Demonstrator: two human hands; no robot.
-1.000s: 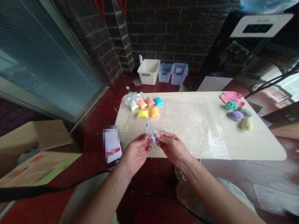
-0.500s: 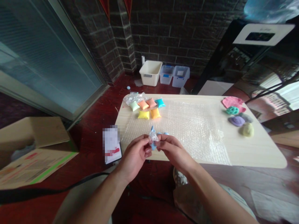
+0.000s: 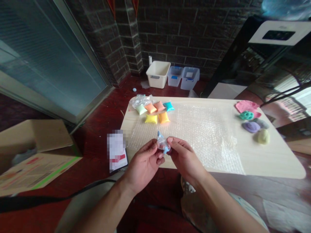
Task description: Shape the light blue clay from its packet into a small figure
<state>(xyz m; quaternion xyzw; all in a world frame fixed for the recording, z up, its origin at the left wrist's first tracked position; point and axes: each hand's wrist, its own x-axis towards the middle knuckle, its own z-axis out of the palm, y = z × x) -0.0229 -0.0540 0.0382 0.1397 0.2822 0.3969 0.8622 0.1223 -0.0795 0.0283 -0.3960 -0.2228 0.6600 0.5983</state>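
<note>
Between my fingertips is a small clear plastic bag with bits of blue clay in it or clinging to it. My left hand pinches the bag's left side, and my right hand grips its right side. Both hands are above the near edge of the table. Beyond them lie a yellow clay packet and an orange-yellow one. Behind these sit a pale green packet, two orange-toned packets and a turquoise packet.
Bubble wrap covers much of the table. At the right lie pink, green, purple, grey and pale yellow clay lumps. A phone-like device is left of the table, near an open cardboard box.
Both hands have shifted slightly, and the bag between them is turned and spread wider. More clear plastic shows, with blue clay at its lower end. The whole view has moved a little.
</note>
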